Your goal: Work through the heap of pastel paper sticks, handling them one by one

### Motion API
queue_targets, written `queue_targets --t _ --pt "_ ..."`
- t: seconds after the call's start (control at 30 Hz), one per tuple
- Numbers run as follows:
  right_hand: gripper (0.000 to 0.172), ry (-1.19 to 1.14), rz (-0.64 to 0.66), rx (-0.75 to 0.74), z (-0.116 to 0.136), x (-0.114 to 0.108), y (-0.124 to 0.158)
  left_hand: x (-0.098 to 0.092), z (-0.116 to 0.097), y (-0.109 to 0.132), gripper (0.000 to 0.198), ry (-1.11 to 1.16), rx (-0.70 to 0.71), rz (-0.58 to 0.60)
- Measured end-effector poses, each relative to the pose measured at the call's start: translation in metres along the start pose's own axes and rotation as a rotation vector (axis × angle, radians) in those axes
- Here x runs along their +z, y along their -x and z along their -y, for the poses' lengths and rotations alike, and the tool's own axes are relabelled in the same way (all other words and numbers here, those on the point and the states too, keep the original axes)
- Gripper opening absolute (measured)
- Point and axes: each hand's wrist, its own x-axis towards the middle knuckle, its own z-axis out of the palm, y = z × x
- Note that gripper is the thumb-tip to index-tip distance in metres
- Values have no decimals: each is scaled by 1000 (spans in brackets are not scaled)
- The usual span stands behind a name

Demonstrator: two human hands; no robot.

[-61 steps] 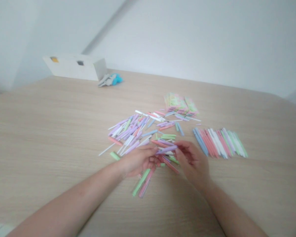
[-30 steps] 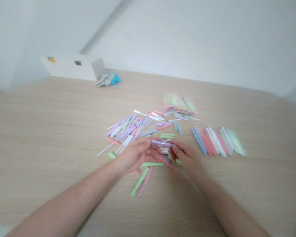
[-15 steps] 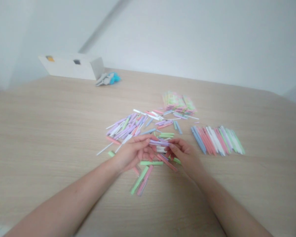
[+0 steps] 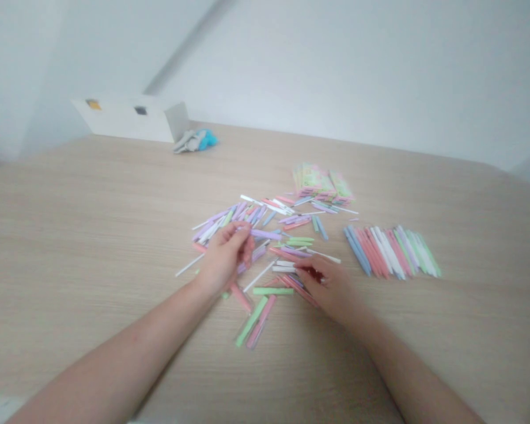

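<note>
Two hands are held low over a loose heap of pastel sticks (image 4: 221, 227) at the middle of a wooden table (image 4: 92, 247). A lilac stick (image 4: 265, 234) is pinched in the curled fingers of the left hand (image 4: 224, 259), its wrist raised off the table. The right hand (image 4: 329, 288) is curved down over pink sticks (image 4: 298, 287) at lower centre, though any grip there cannot be told. A neat row of sticks (image 4: 391, 252) is laid out at right, with packets (image 4: 322, 185) beyond the heap.
</note>
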Motion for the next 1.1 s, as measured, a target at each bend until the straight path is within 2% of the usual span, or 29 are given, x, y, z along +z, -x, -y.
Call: queue_targets --t 0.13,0.3,0.43,0.6,1.0,1.1 --pt "16 61 98 -169 3 0 1 -1 1 -1 19 -7 7 -7" --pt "26 108 139 -301 7 9 -7 -1 3 -2 23 -12 14 -6" --pt "24 292 261 -412 17 18 -24 -2 2 -4 22 13 29 -30" --pt "15 522 413 -549 22 28 -45 -2 0 -5 20 42 37 -42" --pt "14 787 517 -748 22 40 -63 -3 -3 -8 21 106 69 -85" --pt "16 776 482 -739 20 41 -65 -4 -5 -9 20 118 75 -105"
